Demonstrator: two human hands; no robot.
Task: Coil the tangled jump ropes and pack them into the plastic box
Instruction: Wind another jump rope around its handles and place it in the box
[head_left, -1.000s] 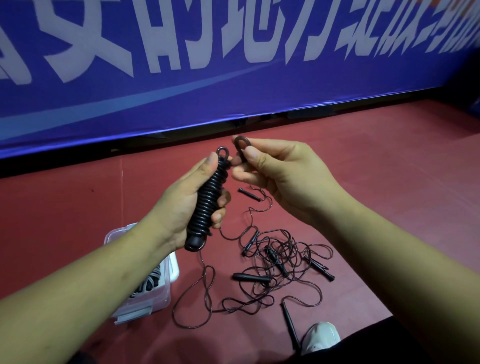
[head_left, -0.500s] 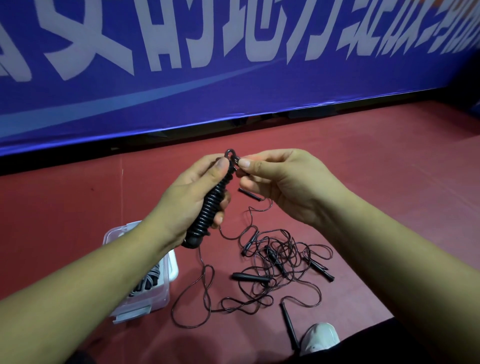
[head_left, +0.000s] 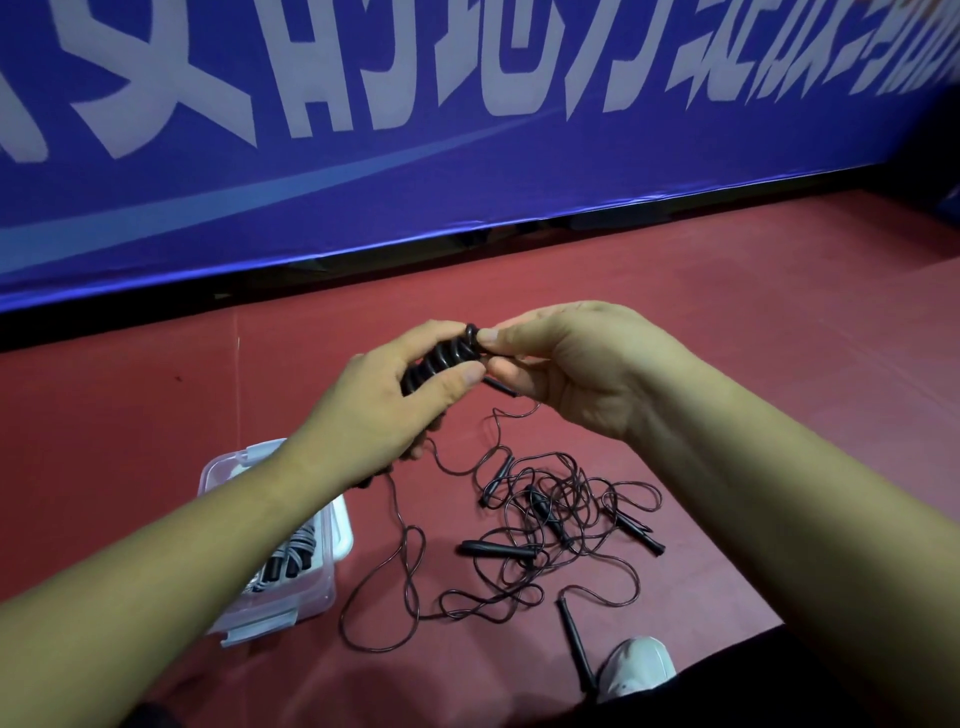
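Lower now, both grips have met: left grip (head_left: 374, 413) clasps the coiled rope (head_left: 441, 358), right grip (head_left: 566, 364) pinches its top loop (head_left: 471, 332), apparently securing the end. Next comes the box (head_left: 306, 603) below the left grip.

Plastic box (head_left: 306, 597): clear, smooth plastic, I'd say. Coiled rope (head_left: 441, 359) above the box reads glossy black, rubbery. Tangled jump ropes (head_left: 550, 512) right of the box are thin shiny cord with matt handles (head_left: 498, 550), on matt red floor (head_left: 779, 338).
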